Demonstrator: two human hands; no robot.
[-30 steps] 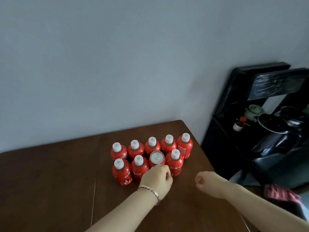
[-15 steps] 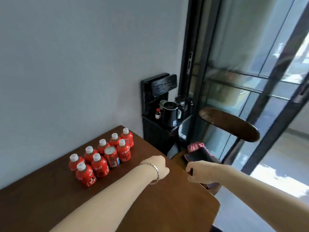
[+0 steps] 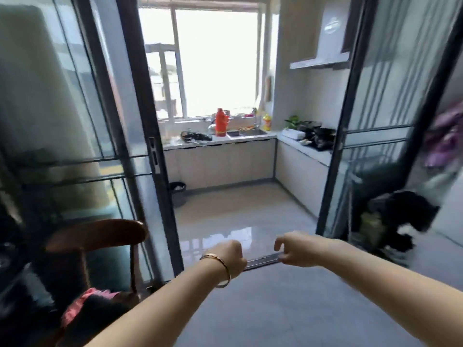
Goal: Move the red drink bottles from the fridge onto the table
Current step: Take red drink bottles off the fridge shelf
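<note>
Faces a dark-framed sliding glass door point(image 3: 144, 126), open onto a kitchen. Holds both arms out over the grey tiled floor point(image 3: 275, 309). Has the left hand point(image 3: 226, 256) curled into a fist round nothing, with a thin gold bracelet point(image 3: 220, 269) at the wrist. Has the right hand point(image 3: 298, 250) loosely bent, thumb and forefinger apart, likewise empty. Cannot tell where the red drink bottles stand: out of view. Sees a tall red flask point(image 3: 221, 122) upright on the white kitchen desk point(image 3: 220, 140) under the bright window point(image 3: 218, 63). Stands beside a dark wooden chair point(image 3: 97, 234), low left.
</note>
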